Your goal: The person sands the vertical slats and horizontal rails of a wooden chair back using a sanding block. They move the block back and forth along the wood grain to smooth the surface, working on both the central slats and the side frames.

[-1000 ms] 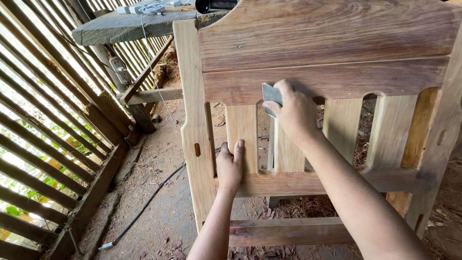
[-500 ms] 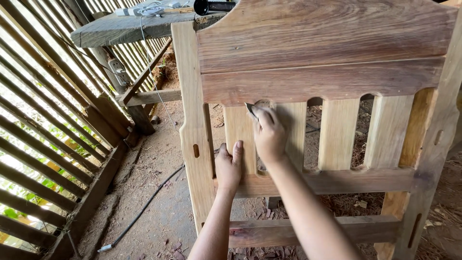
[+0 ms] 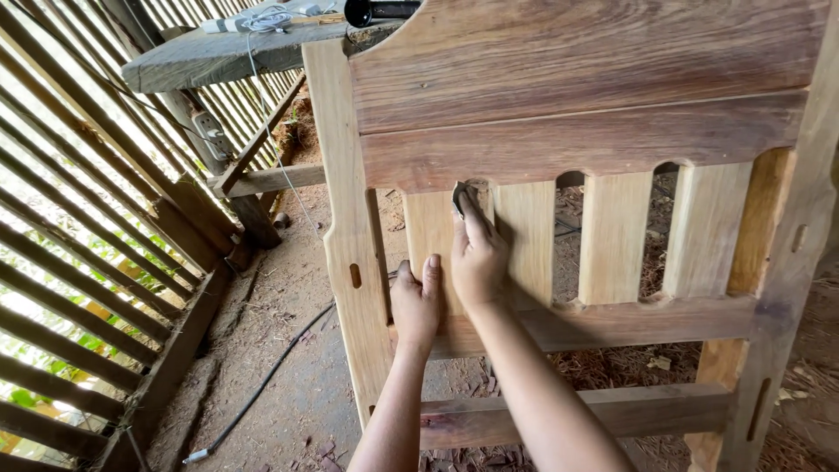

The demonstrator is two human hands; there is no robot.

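We sand upright slat (image 3: 430, 229) of wooden headboard (image 3: 577, 79): right hand (image 3: 476, 258) pinches sandpaper piece (image 3: 460, 196), left hand (image 3: 417, 301) flat, bracing rail. Follow grain, even pressure.

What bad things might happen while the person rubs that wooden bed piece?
The right hand presses a small sanding piece into the narrow gap between two slats, so fingers might get pinched or pick up splinters. The left hand only rests on the upright wooden frame, so it might tip.
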